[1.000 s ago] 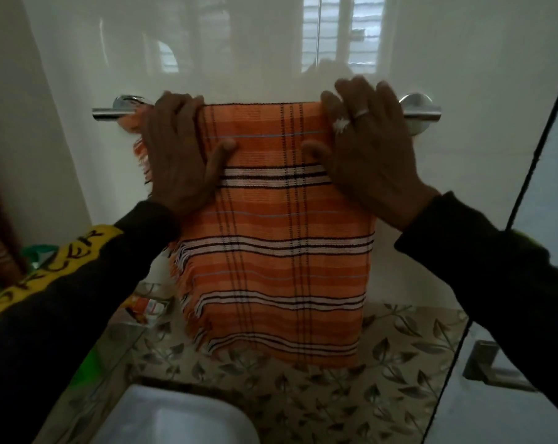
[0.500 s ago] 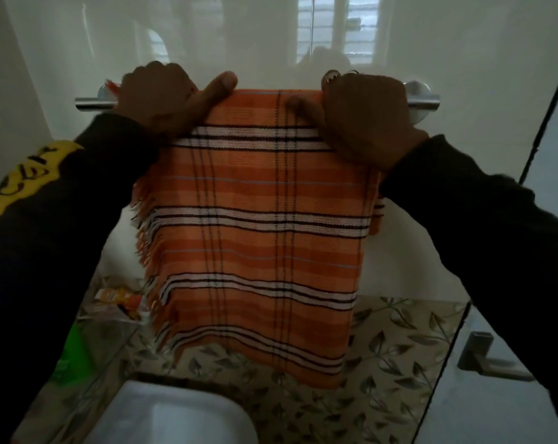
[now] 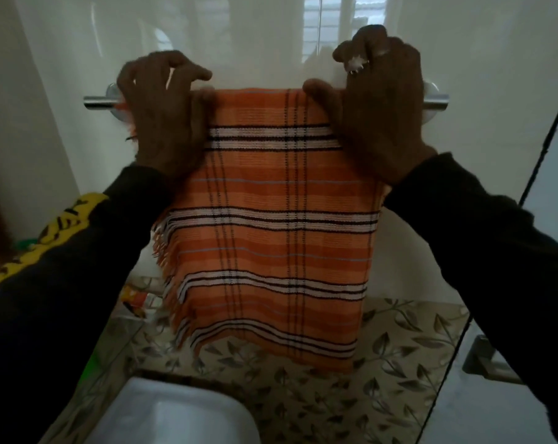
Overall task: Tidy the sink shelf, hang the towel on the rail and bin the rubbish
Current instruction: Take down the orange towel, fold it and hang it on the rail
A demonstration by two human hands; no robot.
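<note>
An orange towel point(image 3: 271, 238) with black and white stripes hangs over the chrome rail point(image 3: 95, 102) on the white wall, its fringed edge on the left. My left hand point(image 3: 165, 120) lies over the towel's top left corner, thumb along the fold, fingers curled apart above the rail. My right hand point(image 3: 380, 113), with a ring, rests on the top right corner, thumb on the fold and fingers lifted off the rail. Neither hand pinches the cloth.
Below the towel is a leaf-patterned tiled strip point(image 3: 383, 379) and the white sink point(image 3: 175, 415). A glass shelf point(image 3: 120, 331) at lower left holds an orange packet point(image 3: 133, 299) and something green point(image 3: 88, 366). A metal handle point(image 3: 485, 363) sits at lower right.
My hands went from smoothing the towel's front to gripping its fold at the rail; now the fingers have uncurled and risen above the rail. The towel hangs as before.
</note>
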